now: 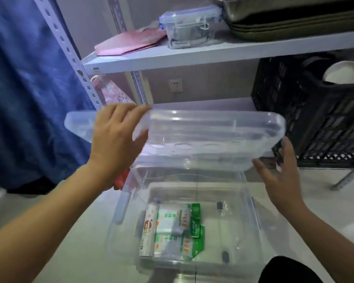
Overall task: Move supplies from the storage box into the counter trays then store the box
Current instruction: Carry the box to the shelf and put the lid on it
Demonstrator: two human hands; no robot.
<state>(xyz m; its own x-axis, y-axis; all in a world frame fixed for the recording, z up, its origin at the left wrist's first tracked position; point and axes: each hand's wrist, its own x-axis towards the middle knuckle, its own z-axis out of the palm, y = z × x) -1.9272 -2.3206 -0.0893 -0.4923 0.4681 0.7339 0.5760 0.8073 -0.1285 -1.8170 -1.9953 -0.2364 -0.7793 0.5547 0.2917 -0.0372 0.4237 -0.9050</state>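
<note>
The left hand (pixel 114 139) holds the clear lid (pixel 192 135) at its left end, fingers curled over the far edge. The right hand (pixel 278 176) is under the lid's right end with fingers spread out straight and touching it. The lid hangs tilted in the air between both hands.

Below the hands sits the clear box (pixel 182 225) on the floor, open on top. Inside it lie green and white packets (pixel 172 229), below the left hand's side.

Past the hands is a shelf (pixel 192 56) with a small tub (pixel 190 27) and a pink bag (pixel 129 43). A black crate (pixel 315 115) stands just beyond the right hand.
</note>
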